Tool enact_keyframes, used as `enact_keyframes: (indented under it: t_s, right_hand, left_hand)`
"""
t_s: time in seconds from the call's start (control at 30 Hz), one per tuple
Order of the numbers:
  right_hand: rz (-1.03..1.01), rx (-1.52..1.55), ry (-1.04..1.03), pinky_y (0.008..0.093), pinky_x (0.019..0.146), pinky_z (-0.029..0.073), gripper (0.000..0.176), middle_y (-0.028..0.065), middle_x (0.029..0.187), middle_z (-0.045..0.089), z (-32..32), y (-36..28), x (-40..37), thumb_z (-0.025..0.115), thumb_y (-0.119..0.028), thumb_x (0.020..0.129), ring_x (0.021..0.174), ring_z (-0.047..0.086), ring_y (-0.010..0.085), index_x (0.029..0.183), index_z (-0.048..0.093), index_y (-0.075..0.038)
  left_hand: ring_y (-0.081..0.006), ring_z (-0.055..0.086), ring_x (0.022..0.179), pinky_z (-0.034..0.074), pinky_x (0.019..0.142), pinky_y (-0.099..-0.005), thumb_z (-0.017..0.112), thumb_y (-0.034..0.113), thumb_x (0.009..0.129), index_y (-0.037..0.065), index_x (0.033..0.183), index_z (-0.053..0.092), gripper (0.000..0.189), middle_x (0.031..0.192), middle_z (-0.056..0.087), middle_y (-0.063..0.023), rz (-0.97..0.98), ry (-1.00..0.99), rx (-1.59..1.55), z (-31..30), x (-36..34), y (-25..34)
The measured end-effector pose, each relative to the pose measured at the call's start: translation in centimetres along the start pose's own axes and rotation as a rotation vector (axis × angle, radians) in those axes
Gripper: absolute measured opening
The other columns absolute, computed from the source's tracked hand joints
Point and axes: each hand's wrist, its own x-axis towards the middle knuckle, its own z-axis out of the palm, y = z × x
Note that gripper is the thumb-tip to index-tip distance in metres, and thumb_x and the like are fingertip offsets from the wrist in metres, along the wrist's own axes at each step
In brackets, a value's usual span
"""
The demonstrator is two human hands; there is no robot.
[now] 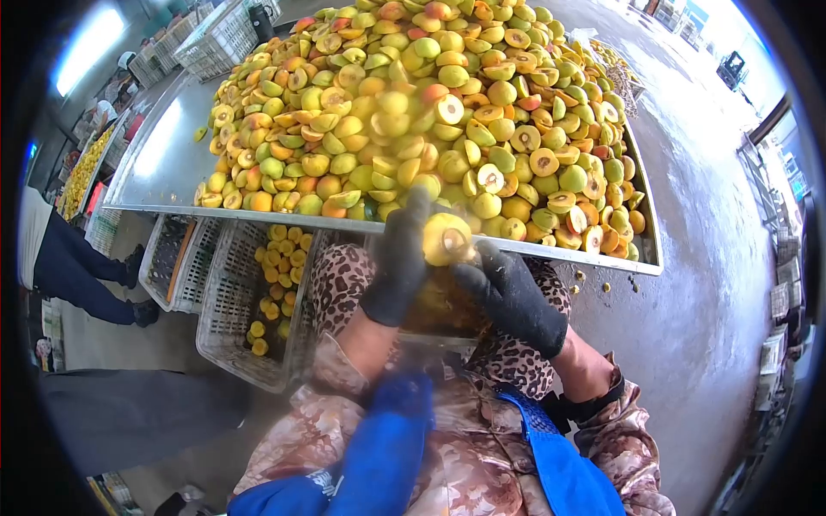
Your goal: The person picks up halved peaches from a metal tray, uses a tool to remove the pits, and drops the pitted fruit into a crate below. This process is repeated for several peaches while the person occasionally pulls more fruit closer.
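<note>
A halved yellow peach (446, 239) is held up in front of the tray's near edge, its cut face toward me. My left hand (402, 258), in a dark glove, grips it from the left side. My right hand (512, 297), gloved too, has its fingers curled in close at the fruit's lower right edge. Whatever those fingers hold, if anything, I cannot make out. Just beyond both hands rises a big heap of halved peaches (344, 129), many with the pit showing, on a metal tray (163, 163). A blurred patch in the lens hides part of the heap.
Below the tray at left stands a plastic crate (225, 297) with peach halves inside, beside another crate (176, 262). Dark-trousered legs of another person (82, 249) are at far left. Wet concrete floor (680, 189) stretches right. White crates (228, 39) sit behind the tray's left end.
</note>
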Motion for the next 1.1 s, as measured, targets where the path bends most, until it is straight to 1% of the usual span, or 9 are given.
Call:
enact_keyframes:
  t_s: [0.2,0.3,0.43,0.5,0.6,0.67,0.77,0.93,1.1]
  right_hand:
    - [-0.064,-0.072,-0.115,0.051,0.077,0.052,0.035,0.0307,0.102,0.067,-0.1,1.9,-0.2,0.06,-0.031,0.1,0.092,0.065,0.0486,0.112,0.061,0.002]
    - [0.056,0.005,-0.18,0.0458,0.072,0.052,0.034,0.0218,0.093,0.07,-0.4,2.6,-0.6,0.06,-0.031,0.102,0.082,0.068,0.0403,0.11,0.062,0.002]
    - [0.334,0.412,-0.364,0.0341,0.069,0.05,0.041,0.0037,0.091,0.067,-1.7,2.5,-1.2,0.059,-0.037,0.105,0.079,0.062,0.0167,0.118,0.063,0.001]
    - [0.452,0.529,-0.368,0.0237,0.071,0.049,0.047,-0.0025,0.1,0.067,-2.4,0.9,-1.0,0.06,-0.041,0.106,0.086,0.058,0.0055,0.131,0.063,-0.002]
    - [0.331,0.659,-0.135,0.0224,0.065,0.046,0.049,-0.0045,0.096,0.064,0.5,2.3,-0.9,0.061,-0.043,0.104,0.082,0.055,0.0039,0.13,0.062,-0.002]
    - [0.134,0.425,-0.073,0.0358,0.085,0.052,0.046,0.0089,0.102,0.069,1.5,1.7,-0.5,0.057,-0.038,0.106,0.094,0.062,0.0189,0.125,0.061,0.005]
    - [0.027,0.285,-0.023,0.0391,0.094,0.05,0.044,0.0149,0.116,0.067,3.4,3.8,-0.7,0.056,-0.031,0.106,0.106,0.061,0.0215,0.131,0.057,0.005]
    - [-0.019,0.465,0.127,0.039,0.086,0.052,0.038,0.015,0.103,0.067,5.1,1.9,-2.2,0.057,-0.031,0.106,0.097,0.063,0.0199,0.124,0.058,0.003]
    - [0.057,0.581,0.005,0.0381,0.081,0.052,0.036,0.0125,0.097,0.068,3.8,0.8,-3.7,0.059,-0.03,0.104,0.091,0.063,0.0179,0.121,0.057,0.002]
  left_hand:
    - [-0.0161,0.069,0.069,0.056,0.068,-0.0292,0.044,0.043,0.11,-0.004,0.093,0.072,0.058,0.083,0.074,-0.0106,-0.025,0.017,0.037,0.2,-0.7,-0.7]
    - [-0.0164,0.066,0.068,0.055,0.069,-0.0289,0.048,0.05,0.108,-0.002,0.088,0.073,0.061,0.078,0.072,-0.0095,-0.063,0.103,0.002,1.2,-1.1,-0.6]
    - [-0.0187,0.068,0.072,0.057,0.072,-0.0293,0.043,0.051,0.109,-0.002,0.093,0.073,0.063,0.085,0.073,-0.0101,0.118,-0.243,0.579,-0.6,0.0,0.9]
    - [-0.0163,0.069,0.08,0.056,0.075,-0.0301,0.043,0.051,0.109,-0.001,0.092,0.07,0.061,0.083,0.072,-0.007,-0.032,-0.117,0.256,0.3,-0.4,1.5]
    - [-0.0184,0.07,0.086,0.057,0.079,-0.0328,0.042,0.052,0.109,0.001,0.094,0.068,0.06,0.086,0.07,-0.0086,0.015,0.105,-0.109,1.9,-1.4,1.3]
    - [-0.0207,0.07,0.082,0.058,0.079,-0.0343,0.042,0.052,0.109,0.001,0.095,0.067,0.058,0.087,0.071,-0.0105,0.11,0.177,-0.362,3.9,-2.6,1.1]
    - [-0.022,0.069,0.079,0.057,0.078,-0.0347,0.044,0.052,0.108,0.001,0.096,0.066,0.057,0.088,0.07,-0.0124,0.108,0.18,-0.24,3.2,-2.5,1.3]
    - [-0.0172,0.067,0.075,0.054,0.068,-0.0296,0.049,0.03,0.106,0.0,0.084,0.07,0.043,0.083,0.072,-0.0094,0.264,0.114,0.213,4.1,-3.3,3.1]
    - [-0.0235,0.067,0.078,0.053,0.075,-0.034,0.05,0.038,0.108,-0.004,0.081,0.066,0.053,0.084,0.07,-0.0151,0.523,-0.106,0.364,5.2,-4.1,5.0]
